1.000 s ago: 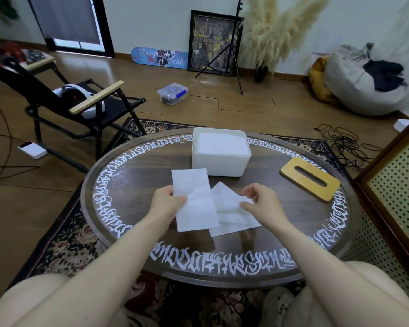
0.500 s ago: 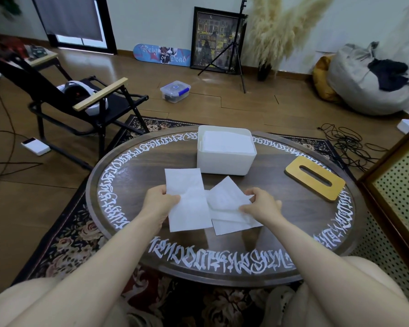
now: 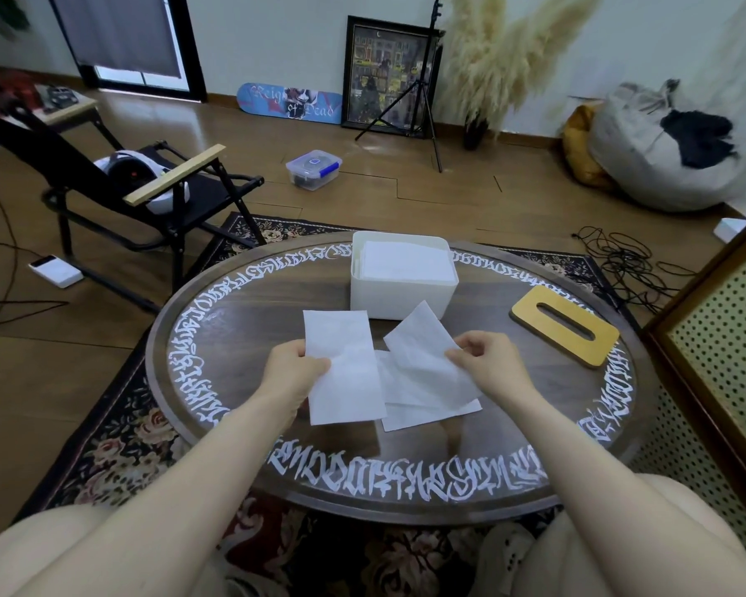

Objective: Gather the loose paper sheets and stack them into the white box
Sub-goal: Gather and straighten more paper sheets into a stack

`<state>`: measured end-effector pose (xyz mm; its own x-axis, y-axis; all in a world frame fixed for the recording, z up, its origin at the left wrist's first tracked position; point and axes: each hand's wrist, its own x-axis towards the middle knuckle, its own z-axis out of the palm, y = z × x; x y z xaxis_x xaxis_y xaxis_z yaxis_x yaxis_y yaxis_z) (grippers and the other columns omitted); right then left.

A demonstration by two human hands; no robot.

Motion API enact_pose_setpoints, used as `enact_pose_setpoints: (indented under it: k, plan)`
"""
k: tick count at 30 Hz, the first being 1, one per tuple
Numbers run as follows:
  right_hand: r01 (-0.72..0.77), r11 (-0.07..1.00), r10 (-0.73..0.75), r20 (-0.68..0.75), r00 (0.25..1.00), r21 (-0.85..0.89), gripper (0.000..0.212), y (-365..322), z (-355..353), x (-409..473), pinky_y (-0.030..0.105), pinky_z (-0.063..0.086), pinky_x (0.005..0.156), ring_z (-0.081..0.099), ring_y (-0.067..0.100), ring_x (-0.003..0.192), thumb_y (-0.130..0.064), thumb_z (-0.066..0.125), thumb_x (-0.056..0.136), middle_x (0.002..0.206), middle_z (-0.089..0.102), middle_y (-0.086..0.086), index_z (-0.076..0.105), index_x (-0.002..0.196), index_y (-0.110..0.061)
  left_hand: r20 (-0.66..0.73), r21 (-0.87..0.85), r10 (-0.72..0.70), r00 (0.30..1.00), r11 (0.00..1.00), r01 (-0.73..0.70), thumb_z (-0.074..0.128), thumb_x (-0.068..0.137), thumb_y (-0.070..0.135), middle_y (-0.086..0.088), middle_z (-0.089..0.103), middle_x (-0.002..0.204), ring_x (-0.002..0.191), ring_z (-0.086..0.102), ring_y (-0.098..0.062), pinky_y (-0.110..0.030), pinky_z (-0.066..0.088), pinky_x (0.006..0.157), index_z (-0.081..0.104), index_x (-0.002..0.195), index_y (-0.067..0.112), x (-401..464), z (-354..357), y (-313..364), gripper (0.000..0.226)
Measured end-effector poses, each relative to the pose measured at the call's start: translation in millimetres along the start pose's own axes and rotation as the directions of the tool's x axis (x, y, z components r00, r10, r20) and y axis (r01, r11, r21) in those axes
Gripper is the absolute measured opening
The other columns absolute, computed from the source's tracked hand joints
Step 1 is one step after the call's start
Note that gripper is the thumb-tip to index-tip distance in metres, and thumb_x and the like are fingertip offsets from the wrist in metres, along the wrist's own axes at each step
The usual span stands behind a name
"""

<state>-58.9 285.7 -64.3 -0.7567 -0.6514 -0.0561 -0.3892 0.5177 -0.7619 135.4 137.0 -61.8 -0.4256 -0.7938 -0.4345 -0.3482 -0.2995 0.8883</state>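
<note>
Head view: the left hand [image 3: 291, 372] pinches the left edge of a long rectangular white paper sheet [image 3: 343, 366], thumb on top, holding it upright-lengthwise above the round dark wooden worktop with white lettering around its rim [image 3: 216, 338]. The right hand [image 3: 489, 364] pinches the right corner of a second white paper sheet, tilted diagonally [image 3: 427, 351], between thumb and curled fingertips; this grip is closed on the paper. Both held sheets sit between the two hands, their inner edges overlapping. Under them a third white sheet lying flat [image 3: 427, 413] rests on the worktop, partly covered by the other two.

The white rectangular plastic box [image 3: 399, 297] stands just beyond the sheets, toward the far side of the worktop, already holding a stack of white paper up to near its rim. The top corner of the tilted sheet overlaps the box's front wall in view. To the right of the box, well apart, lies a flat yellow wooden lid with an oval slot [image 3: 565, 331]. Bare worktop shows to the left of the box and in front of the hands up to the near edge.
</note>
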Motion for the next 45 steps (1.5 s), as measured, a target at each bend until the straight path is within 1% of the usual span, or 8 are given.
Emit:
enact_pose_setpoints:
  k: [8,13,16,19,22,27,34,45]
  plan:
    - [-0.046,0.893,0.010,0.083,0.997,0.447,0.011,-15.5,-29.6,-17.9,0.021,0.050,0.062,0.064,0.012,0.069,-0.008,0.062,0.091,0.078,0.071,0.000,0.069,0.088,-0.014,0.032,0.014,-0.010,0.999,1.000,0.010,0.053,0.094,0.003,-0.013,0.060,0.122,0.100,0.058,-0.026,-0.039,0.050,0.080,0.056,0.108,0.011,0.5,13.0,-1.5,0.017]
    - [-0.136,0.804,0.037,0.180,0.983,0.579,0.008,-19.9,-24.9,-26.2,0.017,0.048,0.053,0.065,0.008,0.064,-0.009,0.062,0.090,0.078,0.072,-0.001,0.069,0.093,-0.010,0.099,-0.043,-0.049,0.994,0.998,0.054,0.050,0.096,0.006,-0.009,0.063,0.116,0.104,0.061,-0.028,-0.044,0.052,0.086,0.057,0.110,0.011,-2.2,27.1,-2.4,0.016]
    - [-0.183,0.806,0.047,0.249,0.968,0.563,0.008,-19.2,-13.2,-28.8,0.029,0.047,0.067,0.065,0.016,0.076,-0.010,0.063,0.090,0.084,0.073,0.000,0.069,0.094,-0.014,0.158,-0.116,-0.074,0.985,0.989,0.093,0.044,0.100,0.006,-0.007,0.063,0.107,0.101,0.061,-0.028,-0.045,0.052,0.085,0.057,0.109,0.012,-6.6,37.2,-0.2,0.017]
    - [-0.186,0.819,0.052,0.253,0.966,0.542,0.008,-20.2,-5.1,-31.9,0.018,0.047,0.055,0.065,0.010,0.069,-0.009,0.062,0.090,0.082,0.071,-0.002,0.068,0.096,-0.011,0.180,-0.165,-0.083,0.980,0.980,0.113,0.042,0.101,0.009,-0.009,0.066,0.108,0.104,0.062,-0.030,-0.051,0.051,0.091,0.060,0.110,0.013,-5.7,43.5,-0.5,0.020]
    - [-0.173,0.866,0.069,0.232,0.970,0.469,0.008,-21.2,-2.9,-34.7,0.010,0.043,0.046,0.065,0.000,0.057,-0.011,0.063,0.090,0.076,0.069,-0.002,0.066,0.097,-0.009,0.180,-0.206,-0.073,0.981,0.972,0.110,0.040,0.102,0.009,-0.008,0.067,0.099,0.091,0.064,-0.026,-0.045,0.053,0.082,0.061,0.101,0.014,-3.9,44.8,-1.0,0.021]
    - [-0.133,0.921,0.079,0.160,0.984,0.367,0.013,-21.5,-4.7,-31.7,0.014,0.047,0.055,0.057,0.008,0.055,-0.018,0.068,0.087,0.076,0.069,0.000,0.069,0.094,-0.007,0.186,-0.180,-0.060,0.981,0.979,0.094,0.039,0.102,0.009,-0.007,0.067,0.097,0.088,0.063,-0.024,-0.041,0.053,0.076,0.061,0.099,0.014,-6.7,39.8,0.8,0.023]
    - [-0.130,0.944,0.079,0.173,0.982,0.304,0.008,-20.7,-5.5,-30.1,0.023,0.045,0.058,0.049,0.013,0.055,-0.013,0.066,0.089,0.067,0.064,0.002,0.068,0.090,-0.006,0.211,-0.115,-0.041,0.977,0.991,0.066,0.043,0.101,0.014,-0.005,0.067,0.097,0.094,0.064,-0.024,-0.044,0.054,0.084,0.061,0.091,0.018,-9.6,38.9,2.2,0.021]
    - [-0.090,0.945,0.035,0.177,0.984,0.313,0.007,-16.8,3.1,-27.2,0.011,0.041,0.054,0.045,0.011,0.048,-0.011,0.062,0.091,0.043,0.052,-0.012,0.064,0.085,-0.007,0.257,-0.196,-0.052,0.965,0.975,0.105,0.037,0.103,0.016,-0.004,0.067,0.100,0.100,0.064,-0.026,-0.042,0.054,0.079,0.062,0.095,0.018,-13.8,42.4,2.0,0.026]
